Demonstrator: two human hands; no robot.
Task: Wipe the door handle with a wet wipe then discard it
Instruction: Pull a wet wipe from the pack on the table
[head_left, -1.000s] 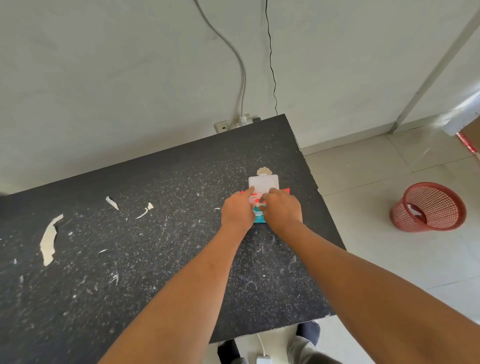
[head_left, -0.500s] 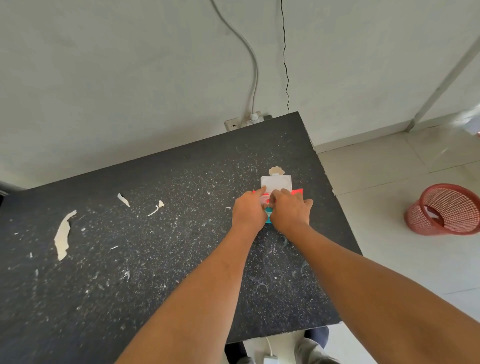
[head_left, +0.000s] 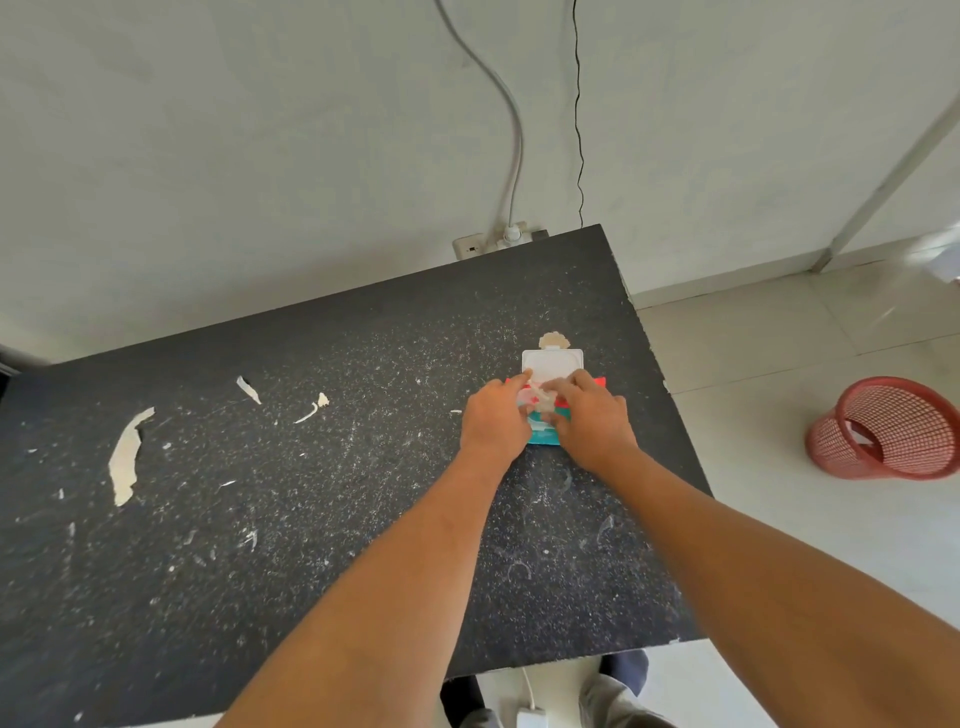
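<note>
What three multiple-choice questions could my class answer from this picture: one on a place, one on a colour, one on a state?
1. Where does the wet-wipe pack lie?
A. On the floor
B. On a chair
C. On the dark table, near its right edge

2. What colour is the mesh basket on the floor?
A. Red
B. Blue
C. Green

3. In what state is the pack's lid?
A. Shut flat
B. Flipped open
C. Torn off, lying on the floor

Key:
1 C, the pack rests on the speckled tabletop.
2 A, its mesh wall is plainly red.
3 B, the white lid lies folded back, and the right hand pinches a wipe at the opening while the left hand holds the pack.
</note>
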